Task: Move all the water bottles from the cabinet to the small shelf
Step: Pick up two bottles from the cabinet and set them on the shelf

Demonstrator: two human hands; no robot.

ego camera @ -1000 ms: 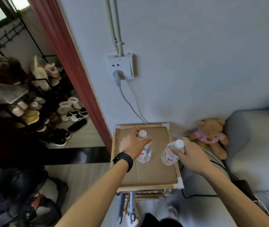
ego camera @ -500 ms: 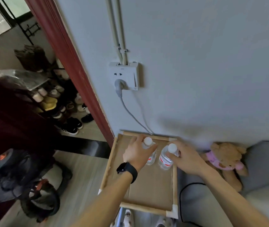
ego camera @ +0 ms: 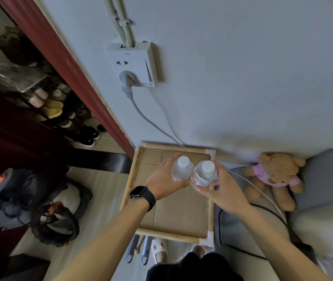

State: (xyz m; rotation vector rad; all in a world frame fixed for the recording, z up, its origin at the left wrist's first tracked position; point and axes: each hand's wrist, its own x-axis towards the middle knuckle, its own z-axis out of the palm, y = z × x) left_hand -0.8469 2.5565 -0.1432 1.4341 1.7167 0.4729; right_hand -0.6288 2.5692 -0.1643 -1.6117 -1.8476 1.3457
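Two clear water bottles with white caps stand side by side, touching, over the back of the small shelf's cardboard top (ego camera: 173, 209). My left hand (ego camera: 161, 183), with a black watch on the wrist, is wrapped around the left bottle (ego camera: 182, 169). My right hand (ego camera: 224, 191) grips the right bottle (ego camera: 203, 175), which has a red-and-white label. The shelf top has a wooden frame and stands against the grey wall. I cannot tell whether the bottles' bases rest on the cardboard. The cabinet is not in view.
A wall socket (ego camera: 133, 63) with a grey plug and cable hangs above the shelf. A teddy bear (ego camera: 275, 177) leans on a grey cushion at the right. A dark bag (ego camera: 29, 205) lies on the floor at the left, shoes (ego camera: 86, 134) behind the red door frame.
Both hands carried the bottles toward the back of the shelf top and brought them together until they touch. The view has moved closer to the shelf.
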